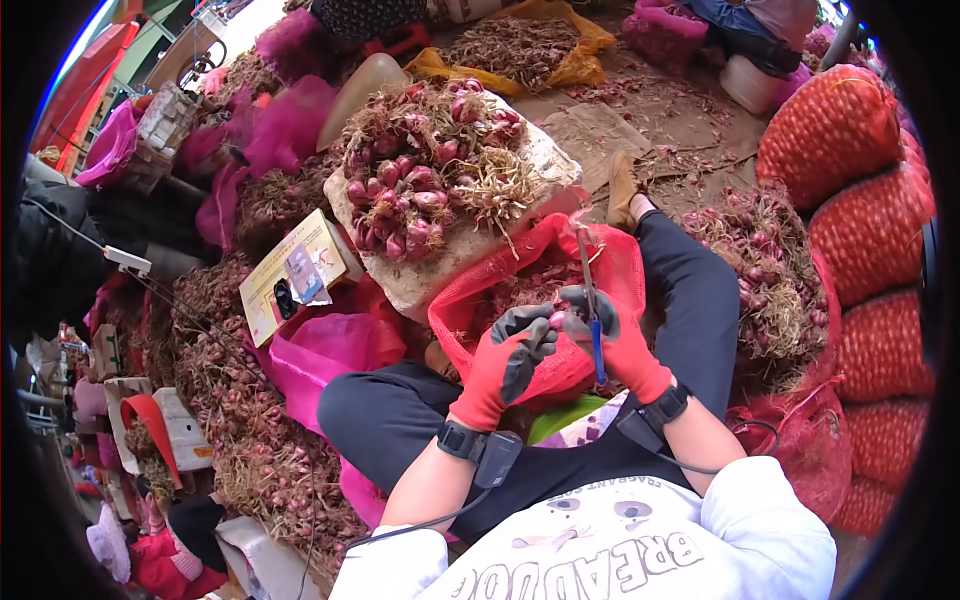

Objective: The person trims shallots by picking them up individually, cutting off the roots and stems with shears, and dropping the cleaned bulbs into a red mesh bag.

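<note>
My left hand (508,358), in a red glove with grey fingers, is closed around a small red shallot (557,319). Just to the right, my right hand (622,345) in a matching glove is wrapped around blue-handled scissors (598,350), their blades pointing up and away from me. Both hands are close together over an open red mesh bag (458,345) between my legs, with shallots and dry scraps inside. Beyond it, a pile of shallots (400,190) with dry roots and stalks rests on a pale block (400,285).
Full red mesh sacks (838,125) are stacked at the right, beside a loose shallot heap (765,265). More shallots (235,400) spread along the left, near a printed box (290,275) and pink mesh (335,355). Another person (745,25) sits at the far right.
</note>
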The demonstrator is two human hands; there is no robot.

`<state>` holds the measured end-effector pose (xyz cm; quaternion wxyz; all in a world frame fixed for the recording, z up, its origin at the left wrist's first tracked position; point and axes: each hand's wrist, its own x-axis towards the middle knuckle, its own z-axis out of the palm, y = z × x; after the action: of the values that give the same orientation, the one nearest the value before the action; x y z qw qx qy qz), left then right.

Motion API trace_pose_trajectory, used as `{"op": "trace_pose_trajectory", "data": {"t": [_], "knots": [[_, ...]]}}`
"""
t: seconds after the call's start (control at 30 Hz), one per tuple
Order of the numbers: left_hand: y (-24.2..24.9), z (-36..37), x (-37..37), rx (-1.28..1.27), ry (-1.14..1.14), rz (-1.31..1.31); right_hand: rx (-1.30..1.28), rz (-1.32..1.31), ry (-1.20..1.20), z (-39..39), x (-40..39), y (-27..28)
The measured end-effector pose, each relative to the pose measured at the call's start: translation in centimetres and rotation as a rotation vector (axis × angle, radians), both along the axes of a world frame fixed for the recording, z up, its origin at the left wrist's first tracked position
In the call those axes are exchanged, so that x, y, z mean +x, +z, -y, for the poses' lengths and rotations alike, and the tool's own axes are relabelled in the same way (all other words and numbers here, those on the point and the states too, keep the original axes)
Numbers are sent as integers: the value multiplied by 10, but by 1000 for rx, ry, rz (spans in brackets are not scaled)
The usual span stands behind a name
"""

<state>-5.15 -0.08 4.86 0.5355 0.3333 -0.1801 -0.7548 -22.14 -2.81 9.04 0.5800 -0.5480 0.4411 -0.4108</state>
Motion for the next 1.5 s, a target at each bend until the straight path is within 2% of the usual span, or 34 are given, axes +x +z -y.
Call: {"op": "trace_pose_trajectory", "data": {"t": [0.1,0.13,0.23,0.27,0.37,0.4,0.5,0.6,0.7,0.8,0.9,1.0,1.1,1.13,1.23,1.33,1.43,1.5], "knots": [[-2,1,-5,29,-43,151,-7,-64,69,19,5,-19],[16,-3,-6,-36,8,120,71,-4,77,23,7,-19],[0,2,10,95,129,63,305,144,25,21,4,-16],[-23,9,22,-72,-145,-403,265,176,8,18,3,-23],[22,-3,-3,231,-122,185,59,-113,50,13,4,-34],[17,-6,-5,55,-151,263,-26,5,60,11,5,-37],[13,-7,-7,79,-82,273,137,104,24,10,10,-34],[-2,-3,-3,31,-132,157,422,324,88,12,8,-30],[3,-4,-11,-22,-76,-114,516,594,116,8,10,-37],[8,1,-7,-60,-119,-97,638,696,150,14,9,-44],[-1,-2,-2,140,80,-115,534,351,51,15,-3,-39],[6,5,11,346,156,-296,-263,-322,-33,7,-17,-52],[4,5,27,345,45,-538,-469,-671,85,-1,-36,-38],[2,6,27,352,32,-550,-360,-704,141,-7,-35,-29],[5,6,24,260,1,-567,-505,-767,164,-12,-28,-19],[13,1,21,319,29,-564,-606,-767,81,-11,-18,-13],[1,2,23,334,-80,-703,-661,-841,19,-9,-15,-11],[9,-2,20,378,-41,-569,-662,-877,20,-9,-16,-11]]}}
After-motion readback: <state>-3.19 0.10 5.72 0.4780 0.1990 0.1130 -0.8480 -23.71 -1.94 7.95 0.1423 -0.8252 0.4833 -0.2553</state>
